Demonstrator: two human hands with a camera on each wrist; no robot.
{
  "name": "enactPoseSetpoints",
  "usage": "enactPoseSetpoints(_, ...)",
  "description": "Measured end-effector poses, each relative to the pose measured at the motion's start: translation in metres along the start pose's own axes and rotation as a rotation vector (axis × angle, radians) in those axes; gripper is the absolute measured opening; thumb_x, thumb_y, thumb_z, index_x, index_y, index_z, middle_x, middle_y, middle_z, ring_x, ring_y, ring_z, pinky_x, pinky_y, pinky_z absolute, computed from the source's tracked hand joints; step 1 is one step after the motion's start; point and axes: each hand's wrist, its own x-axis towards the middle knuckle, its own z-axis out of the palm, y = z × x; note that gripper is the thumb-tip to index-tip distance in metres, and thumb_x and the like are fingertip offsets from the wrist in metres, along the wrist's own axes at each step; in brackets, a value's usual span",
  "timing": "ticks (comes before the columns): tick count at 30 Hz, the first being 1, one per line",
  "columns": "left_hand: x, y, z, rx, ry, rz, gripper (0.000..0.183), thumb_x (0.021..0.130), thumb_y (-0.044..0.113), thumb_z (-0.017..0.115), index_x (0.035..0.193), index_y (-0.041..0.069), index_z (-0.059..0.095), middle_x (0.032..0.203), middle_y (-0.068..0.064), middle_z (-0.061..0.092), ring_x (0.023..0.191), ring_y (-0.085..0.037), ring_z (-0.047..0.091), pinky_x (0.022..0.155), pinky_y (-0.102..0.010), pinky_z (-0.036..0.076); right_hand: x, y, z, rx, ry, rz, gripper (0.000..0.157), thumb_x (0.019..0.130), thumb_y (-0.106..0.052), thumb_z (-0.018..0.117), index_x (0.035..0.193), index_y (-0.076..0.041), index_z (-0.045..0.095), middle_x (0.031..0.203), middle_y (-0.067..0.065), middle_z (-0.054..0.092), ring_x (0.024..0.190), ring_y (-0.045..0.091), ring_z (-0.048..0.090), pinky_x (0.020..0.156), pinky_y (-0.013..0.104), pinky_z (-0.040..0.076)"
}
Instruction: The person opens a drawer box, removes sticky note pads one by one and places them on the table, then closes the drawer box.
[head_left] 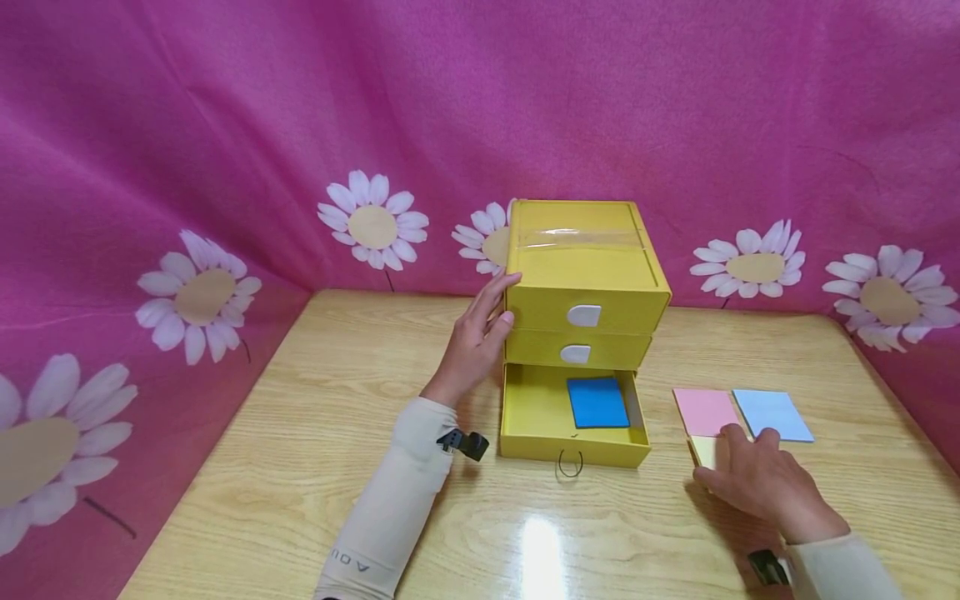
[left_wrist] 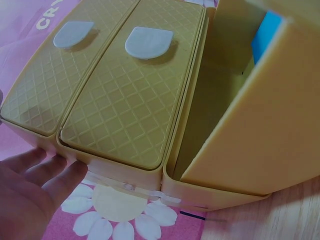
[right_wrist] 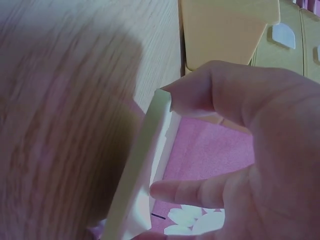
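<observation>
A yellow plastic drawer unit [head_left: 573, 271] stands on the table, its bottom drawer [head_left: 536, 408] pulled out. In that drawer lies a blue sticky note pad [head_left: 598, 403]. My left hand [head_left: 471, 348] rests against the unit's left side, fingers extended, as the left wrist view also shows. To the right of the unit, my right hand [head_left: 765, 477] pinches a pale yellow sticky note pad [right_wrist: 137, 172] between thumb and fingers. Just beyond it lie a pink sticky note pad [head_left: 705, 410] and a light blue one [head_left: 776, 415], side by side. My right hand partly covers the yellow pad in the head view.
White tabs [head_left: 584, 315] mark the two upper drawers, which are closed. A thin dark ring pull [head_left: 570, 465] hangs from the bottom drawer's front. Behind the wooden table [head_left: 330, 400] hangs a magenta cloth [head_left: 480, 100] with daisies.
</observation>
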Motion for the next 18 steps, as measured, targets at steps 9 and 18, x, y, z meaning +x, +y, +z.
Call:
enactPoseSetpoints(9,-0.0006,-0.0012,0.0006,0.002,-0.008,0.012,0.047,0.101,0.017,0.044,0.147,0.027,0.039,0.157,0.007,0.026,0.139,-0.013,0.033,0.105,-0.036,0.041,-0.0024,0.0,0.0049,-0.031,0.011,-0.002,0.072,0.075,-0.05,0.069,0.114,0.006,0.044,0.087,0.03,0.04,0.069,0.037,0.048,0.051,0.046,0.044)
enactPoseSetpoints(18,-0.0002,-0.0023,0.0,0.003,-0.002,0.008,0.048,0.1,0.018,0.044,0.146,0.029,0.04,0.156,0.01,0.026,0.139,-0.01,0.032,0.105,-0.036,0.041,-0.0024,-0.0004,0.0091,-0.05,0.053,-0.013,0.065,0.074,-0.046,0.07,0.107,0.006,0.047,0.088,0.03,0.04,0.074,0.043,0.047,0.051,0.05,0.044)
